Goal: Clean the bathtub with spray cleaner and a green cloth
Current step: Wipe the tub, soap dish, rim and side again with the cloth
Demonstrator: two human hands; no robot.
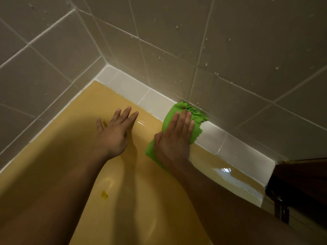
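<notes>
My right hand (174, 134) presses flat, fingers straight and together, on the crumpled green cloth (184, 114), which lies across the white glazed ledge tile (212, 133) and the glossy yellow bathtub (109, 96) rim. My left hand (115, 131) rests open on the rim, fingers straight, thumb spread. The beige wall tiles (230, 41) carry droplets.

The right hand (174, 137) lies flat on a bunched green cloth (170, 113), fingers straight, pressing it where the yellow bathtub (109, 96) meets the white tile ledge (131, 87). The cloth's far end laps over the ledge to the wall tiles (247, 41) above it. The left hand (115, 131) rests flat on the tub just below the ledge, apart from the cloth. Water droplets speckle the wall above the ledge. A small dark-yellow blotch (104, 194) sits down in the tub, well away from the ledge.
</notes>
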